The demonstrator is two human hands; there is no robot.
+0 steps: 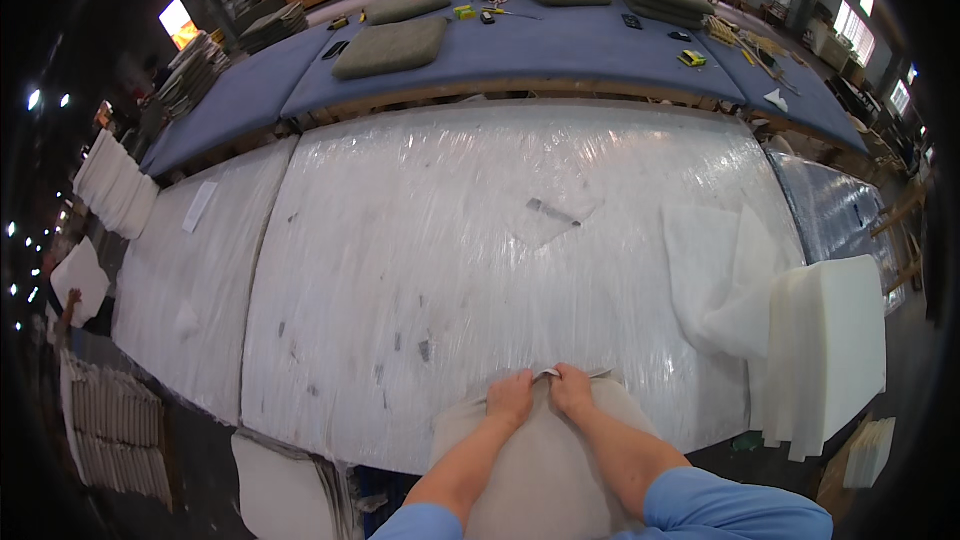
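A beige cushion cover [545,475] lies over the near edge of the plastic-wrapped table [400,240] and hangs down toward me. My left hand [510,397] grips its far edge, fingers closed on the fabric. Close beside it, my right hand [572,392] pinches the same edge, and a small fold of cloth stands up between the two hands. The fingertips are partly hidden by the hands themselves. Whether anything fills the cover cannot be made out.
White foam pads [825,350] stand stacked at the table's right edge, beside crumpled white wadding [720,285]. White pads [285,485] lie below the near left edge. Across a blue table [560,45] bearing grey cushions [390,47], two people work. Another person's hand [74,297] shows far left.
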